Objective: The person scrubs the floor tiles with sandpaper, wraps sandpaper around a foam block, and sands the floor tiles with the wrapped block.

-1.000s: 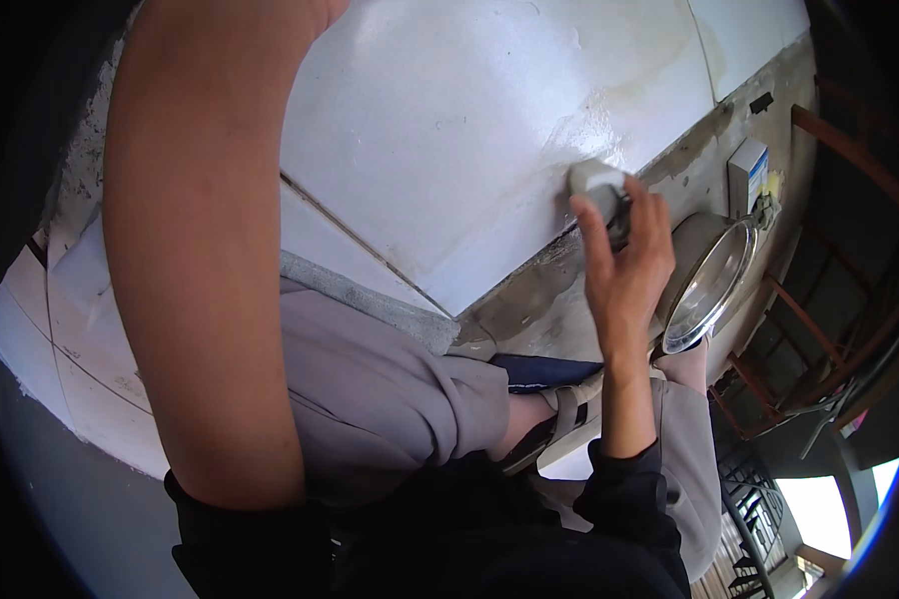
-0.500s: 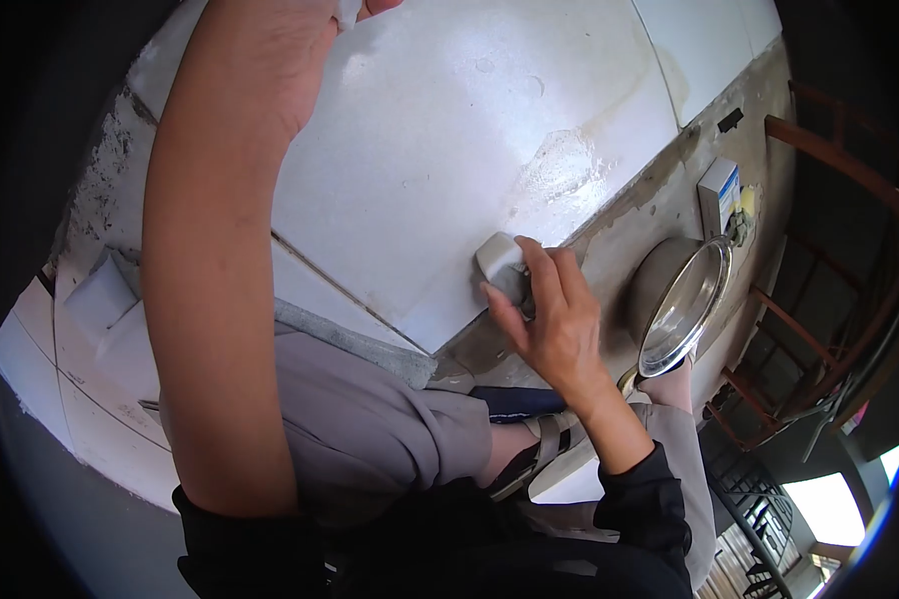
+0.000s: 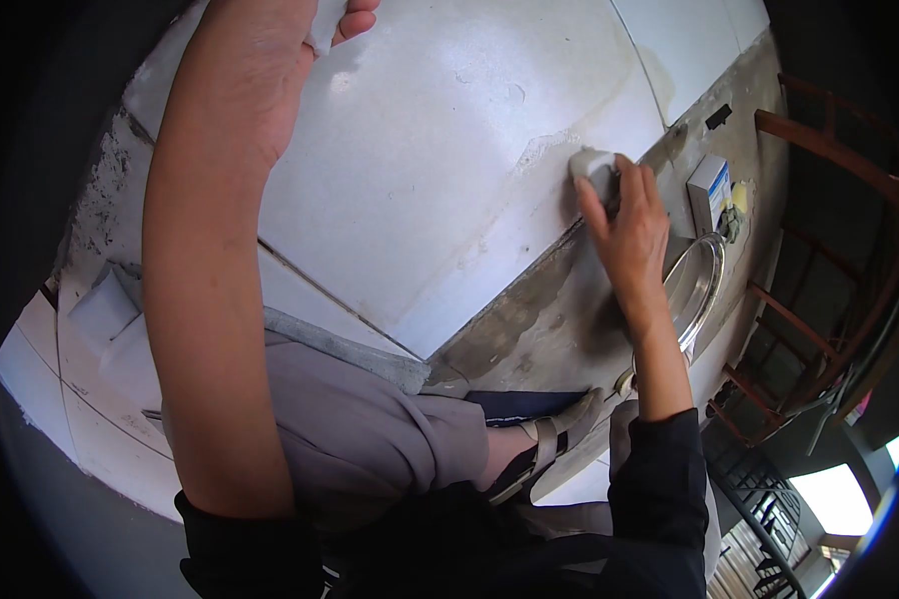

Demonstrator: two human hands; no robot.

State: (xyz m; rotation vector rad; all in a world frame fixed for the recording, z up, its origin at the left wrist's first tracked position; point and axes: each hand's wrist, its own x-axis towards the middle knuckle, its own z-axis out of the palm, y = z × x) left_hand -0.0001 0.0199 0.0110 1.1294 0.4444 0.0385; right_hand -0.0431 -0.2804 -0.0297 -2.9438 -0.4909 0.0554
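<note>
My right hand (image 3: 634, 225) is closed on a greyish-white pad (image 3: 597, 172), which it presses on the large white tile (image 3: 390, 180) near the tile's right edge. A faint wet film with small bubbles shows just left of the pad. At the top edge of the view my left hand (image 3: 342, 28) is cut off by the frame. Its visible fingertips curl by a white piece (image 3: 325, 25), perhaps cloth, whose full shape is hidden. The left forearm crosses the left part of the tile.
A shiny metal basin (image 3: 697, 285) stands beyond my right forearm. Near it lie a small white-and-blue box (image 3: 709, 192) and a yellowish cloth (image 3: 737, 198). A grey rolled strip (image 3: 345, 344) lies by my leg. Reddish-brown chair frames (image 3: 834, 155) stand at right.
My right hand with the pad went down and left along the tile edge, then back up and right. The bubbly wet patch looks thinner. More of my left hand and its white piece shows.
</note>
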